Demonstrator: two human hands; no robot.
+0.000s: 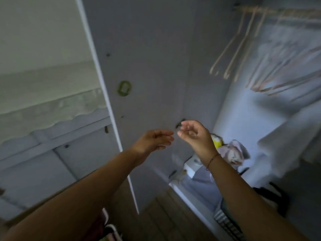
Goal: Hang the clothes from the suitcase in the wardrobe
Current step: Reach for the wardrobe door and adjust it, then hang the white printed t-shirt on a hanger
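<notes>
Fingers (166, 136) of the left hand (152, 140) and right hand (194, 134) are loosely curled, almost tip to tip, gripping nothing. Pale hangers (232, 49) hang from the wardrobe rail (278, 11) up and right of them; a crumpled garment (232, 152) lies below-right. Best to unhook one hanger cleanly first.

Both bare arms reach forward toward the open grey door (147, 66) of the wardrobe (243, 110). The left hand (153, 140) and the right hand (194, 134) hover side by side before the door's lower part, fingertips nearly meeting, fingers loosely curled with nothing visible in them. A thin cord (212, 160) circles the right wrist. A green ring (124, 88) sits on the door. At the wardrobe's top right, blurred pale hangers (239, 47) hang from a rail (278, 12). Low inside, near the wardrobe's left edge, lie crumpled pink and yellow clothes (232, 152).
</notes>
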